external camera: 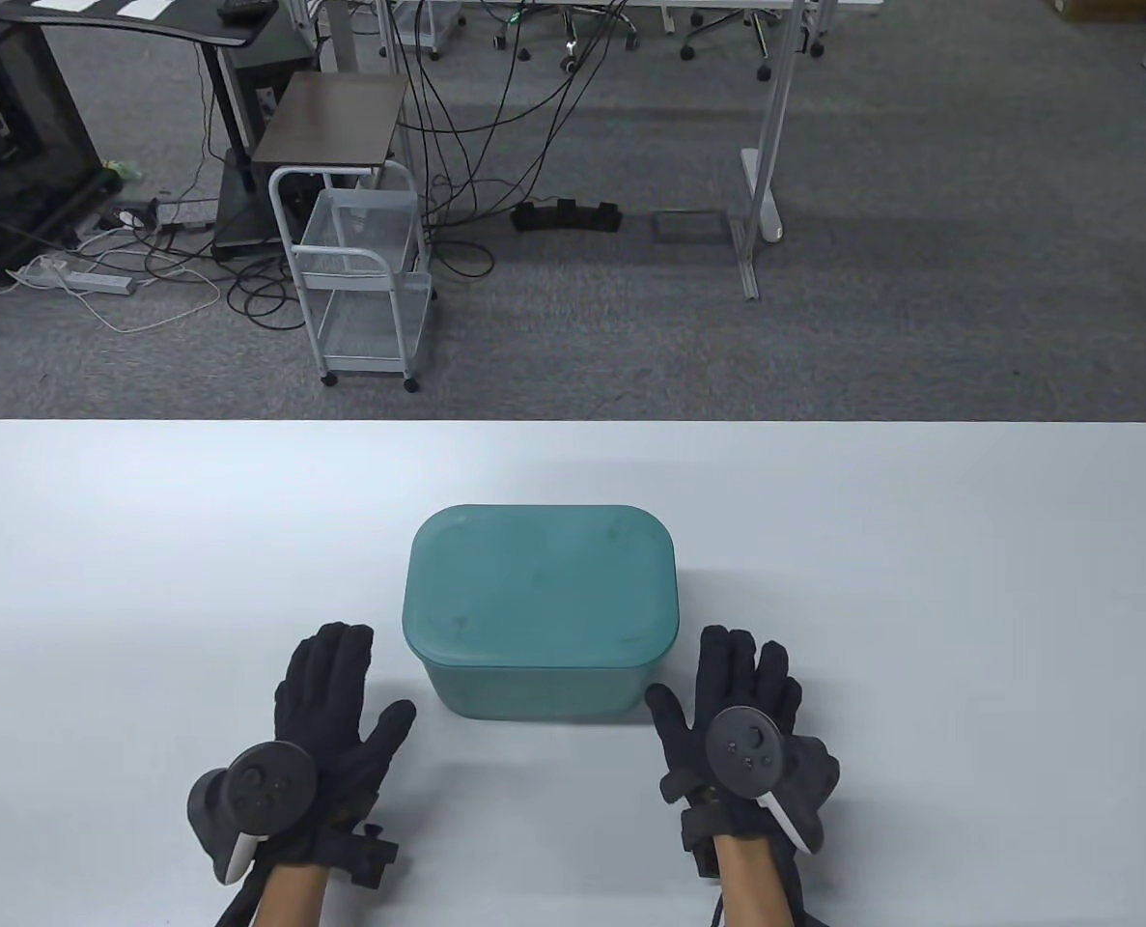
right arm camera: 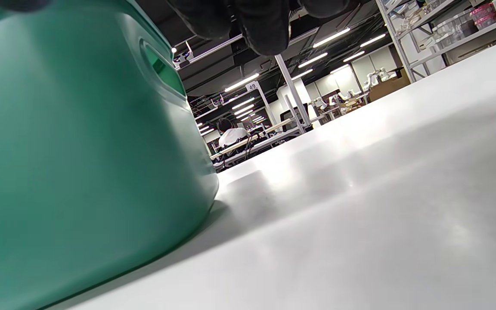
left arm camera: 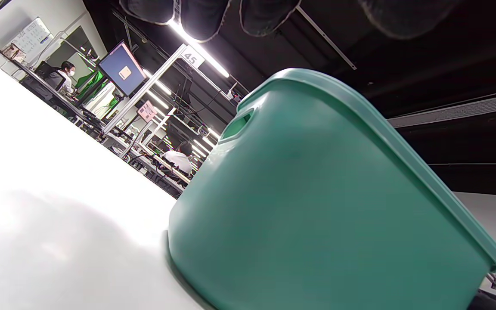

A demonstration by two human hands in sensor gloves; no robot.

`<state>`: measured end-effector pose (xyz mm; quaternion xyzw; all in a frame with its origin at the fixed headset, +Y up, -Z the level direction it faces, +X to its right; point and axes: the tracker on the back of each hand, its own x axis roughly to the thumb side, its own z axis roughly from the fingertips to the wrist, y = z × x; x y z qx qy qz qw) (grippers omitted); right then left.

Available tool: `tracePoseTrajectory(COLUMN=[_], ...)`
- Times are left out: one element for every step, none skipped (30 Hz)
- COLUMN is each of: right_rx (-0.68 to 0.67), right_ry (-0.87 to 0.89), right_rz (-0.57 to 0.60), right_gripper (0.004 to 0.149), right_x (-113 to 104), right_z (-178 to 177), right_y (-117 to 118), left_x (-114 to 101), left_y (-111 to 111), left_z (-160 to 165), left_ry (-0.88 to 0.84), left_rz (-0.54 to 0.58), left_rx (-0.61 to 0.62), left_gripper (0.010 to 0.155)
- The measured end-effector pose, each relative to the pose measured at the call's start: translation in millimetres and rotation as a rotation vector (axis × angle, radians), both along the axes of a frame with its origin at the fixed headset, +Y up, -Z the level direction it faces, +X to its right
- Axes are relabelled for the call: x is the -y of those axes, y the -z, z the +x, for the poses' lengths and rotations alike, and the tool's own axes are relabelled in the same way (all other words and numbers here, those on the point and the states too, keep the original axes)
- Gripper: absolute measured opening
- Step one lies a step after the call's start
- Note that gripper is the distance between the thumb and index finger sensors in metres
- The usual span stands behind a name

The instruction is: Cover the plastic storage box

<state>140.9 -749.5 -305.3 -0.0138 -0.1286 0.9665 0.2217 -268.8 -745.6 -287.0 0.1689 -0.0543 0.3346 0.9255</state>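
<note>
A teal plastic storage box (external camera: 534, 690) stands on the white table (external camera: 148, 541), with its teal lid (external camera: 542, 584) lying flat on top. The box also shows in the left wrist view (left arm camera: 317, 206) and the right wrist view (right arm camera: 71, 155), each showing a side handle hole. My left hand (external camera: 326, 695) lies flat and empty on the table left of the box, fingers stretched out. My right hand (external camera: 741, 690) lies flat and empty right of the box, fingers stretched out. Neither hand touches the box.
Beyond the table's far edge (external camera: 573, 422) is carpet with a white wire cart (external camera: 365, 275), cables and desk legs. White table surface lies on both sides of the box.
</note>
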Motion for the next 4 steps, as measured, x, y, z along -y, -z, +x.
tracePoseTrajectory(right_rx=[0.001,0.001,0.002,0.002], right_ry=[-0.001,-0.002,-0.001,0.002], right_rz=[0.002,0.005,0.006,0.005], right_gripper=[0.093,0.093,0.093,0.092], right_x=[0.2,0.4,0.7,0.7], right_z=[0.2,0.4,0.5,0.5], right_y=[-0.2,-0.2,-0.2,-0.3], left_x=[0.0,0.1,0.2,0.3], left_y=[0.0,0.0,0.1,0.1], left_z=[0.3,0.4,0.4,0.5], left_ry=[0.001,0.0,-0.001,-0.003], left_rz=[0.001,0.001,0.001,0.0], left_rx=[0.001,0.002,0.003,0.004], left_gripper=[0.086,0.086,0.086,0.086])
